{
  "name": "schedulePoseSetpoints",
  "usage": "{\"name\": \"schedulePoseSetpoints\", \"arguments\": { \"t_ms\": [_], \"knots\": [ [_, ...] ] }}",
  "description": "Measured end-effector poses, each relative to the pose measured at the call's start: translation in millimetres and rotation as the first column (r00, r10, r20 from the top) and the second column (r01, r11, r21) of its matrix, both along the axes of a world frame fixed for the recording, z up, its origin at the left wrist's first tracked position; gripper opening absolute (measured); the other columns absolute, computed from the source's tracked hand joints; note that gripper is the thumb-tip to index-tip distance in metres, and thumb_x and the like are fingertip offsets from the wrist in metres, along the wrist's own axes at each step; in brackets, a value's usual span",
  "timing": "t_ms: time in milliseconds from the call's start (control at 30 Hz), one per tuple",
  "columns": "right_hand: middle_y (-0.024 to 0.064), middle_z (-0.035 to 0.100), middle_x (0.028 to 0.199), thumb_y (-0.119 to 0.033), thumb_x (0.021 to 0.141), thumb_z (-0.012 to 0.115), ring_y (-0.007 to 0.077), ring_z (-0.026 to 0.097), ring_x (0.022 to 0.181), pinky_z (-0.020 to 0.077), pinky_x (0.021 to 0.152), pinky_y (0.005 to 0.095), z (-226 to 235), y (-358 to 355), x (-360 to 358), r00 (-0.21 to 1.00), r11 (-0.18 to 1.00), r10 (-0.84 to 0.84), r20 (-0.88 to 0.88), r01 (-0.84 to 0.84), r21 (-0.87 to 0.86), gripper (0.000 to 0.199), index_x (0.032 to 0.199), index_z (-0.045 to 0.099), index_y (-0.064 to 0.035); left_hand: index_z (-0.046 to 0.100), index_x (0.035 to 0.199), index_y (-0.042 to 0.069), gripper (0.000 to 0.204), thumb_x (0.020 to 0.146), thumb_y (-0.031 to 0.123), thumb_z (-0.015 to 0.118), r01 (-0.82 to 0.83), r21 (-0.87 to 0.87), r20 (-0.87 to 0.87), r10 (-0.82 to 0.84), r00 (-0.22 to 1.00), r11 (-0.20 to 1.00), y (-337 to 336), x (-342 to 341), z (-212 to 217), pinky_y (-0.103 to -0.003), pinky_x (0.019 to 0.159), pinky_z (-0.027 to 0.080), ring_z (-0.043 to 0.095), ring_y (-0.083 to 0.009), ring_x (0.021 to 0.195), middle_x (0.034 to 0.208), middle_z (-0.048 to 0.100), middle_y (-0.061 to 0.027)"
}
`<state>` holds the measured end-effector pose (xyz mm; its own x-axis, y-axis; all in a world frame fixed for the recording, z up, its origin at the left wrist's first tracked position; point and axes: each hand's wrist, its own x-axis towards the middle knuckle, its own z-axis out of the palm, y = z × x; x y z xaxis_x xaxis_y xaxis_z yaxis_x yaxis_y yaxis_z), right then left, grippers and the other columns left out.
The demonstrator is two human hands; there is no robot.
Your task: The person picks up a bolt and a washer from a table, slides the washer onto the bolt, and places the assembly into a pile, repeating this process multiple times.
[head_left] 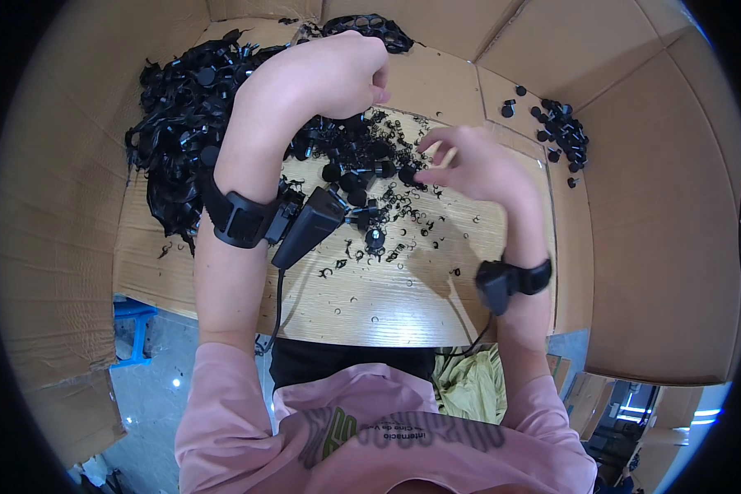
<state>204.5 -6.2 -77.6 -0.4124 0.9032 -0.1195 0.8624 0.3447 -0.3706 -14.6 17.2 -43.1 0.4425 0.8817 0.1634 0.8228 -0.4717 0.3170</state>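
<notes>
My left hand (337, 76) is raised over the far part of the table, wrist bent, with its fingers curled inward. Whatever those fingers hold, if anything, is hidden from view. Open, with thumb and fingers apart, my right hand (479, 163) hovers at the right of the scattered parts. Its thumb tip is close to a black round knob-like part (407, 174); I cannot tell whether they touch. Several similar black parts with short metal stems, such as this one (375, 239), lie between my arms among many tiny black curved bits (399, 206).
A large heap of black parts and crumpled black plastic (177, 123) fills the far left. A smaller pile of black knob-like parts (564, 132) sits at the far right. Cardboard walls (667, 206) surround the wooden table (370, 317). Each wrist wears a strapped black device (309, 226) with a cable.
</notes>
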Motion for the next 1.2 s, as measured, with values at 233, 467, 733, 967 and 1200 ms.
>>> {"name": "schedulePoseSetpoints", "arguments": {
  "t_ms": [233, 467, 733, 967, 1200],
  "knots": [
    [0.0090, 0.063, 0.075, -0.004, 0.069, 0.074, 0.0176, 0.064, 0.069, 0.0491, 0.060, 0.0312, -39.1, 11.6, -12.5, 0.990, 0.974, 0.134, 0.039, -0.139, 0.181, 0.027, 0.092, 0.062, -0.0005, 0.063, 0.085, -0.003, 0.015, 0.076, 0.008, 0.069, 0.074, 0.051, 0.087, -0.078, 0.993, 0.996, 0.6, -1.1, 7.1, -0.034, 0.065, 0.051, 0.064, -0.0241, 0.071, 0.076, 0.065, -0.0153],
    [0.0066, 0.065, 0.087, 0.001, 0.071, 0.073, 0.0152, 0.063, 0.072, 0.0508, 0.068, 0.0293, 32.4, -14.0, 3.5, 0.779, 0.997, 0.079, -0.622, -0.047, 0.067, 0.025, 0.093, 0.062, 0.0019, 0.061, 0.095, -0.001, 0.019, 0.082, 0.012, 0.066, 0.270, 0.092, 0.398, -0.284, 0.872, 0.959, -3.1, 8.5, 15.5, -0.029, 0.067, 0.051, 0.063, -0.0169, 0.073, 0.079, 0.065, -0.0108],
    [0.0078, 0.062, 0.098, 0.007, 0.070, 0.073, 0.0154, 0.059, 0.094, 0.0462, 0.084, 0.0278, 70.5, -47.1, 9.0, 0.699, 0.854, 0.332, -0.633, 0.062, 0.517, 0.031, 0.098, 0.062, 0.0020, 0.060, 0.101, -0.003, 0.022, 0.086, 0.012, 0.064, 0.479, 0.038, 0.675, -0.376, 0.635, 0.877, -23.6, 22.7, 33.3, -0.025, 0.076, 0.050, 0.061, -0.0101, 0.085, 0.089, 0.064, -0.0044],
    [0.0134, 0.060, 0.102, 0.014, 0.064, 0.072, 0.0212, 0.059, 0.098, 0.0469, 0.087, 0.0311, 80.2, -55.3, 11.4, 0.740, 0.641, 0.483, -0.467, 0.064, 0.765, 0.034, 0.095, 0.062, 0.0040, 0.059, 0.099, -0.003, 0.018, 0.082, 0.000, 0.065, 0.466, 0.031, 0.813, -0.293, 0.503, 0.884, -52.9, 37.4, 51.7, -0.025, 0.079, 0.051, 0.064, -0.0126, 0.085, 0.090, 0.065, -0.0067],
    [0.0084, 0.063, 0.092, 0.010, 0.062, 0.075, 0.0185, 0.062, 0.085, 0.0522, 0.071, 0.0272, 85.6, -63.2, 13.2, 0.874, 0.502, 0.394, -0.285, 0.055, 0.863, 0.025, 0.083, 0.067, -0.0015, 0.057, 0.091, -0.003, 0.017, 0.076, -0.010, 0.062, 0.243, 0.302, 0.653, -0.386, 0.651, 0.922, -60.9, 46.8, 47.7, -0.027, 0.078, 0.054, 0.068, -0.0150, 0.084, 0.082, 0.067, -0.0085]
  ]
}}
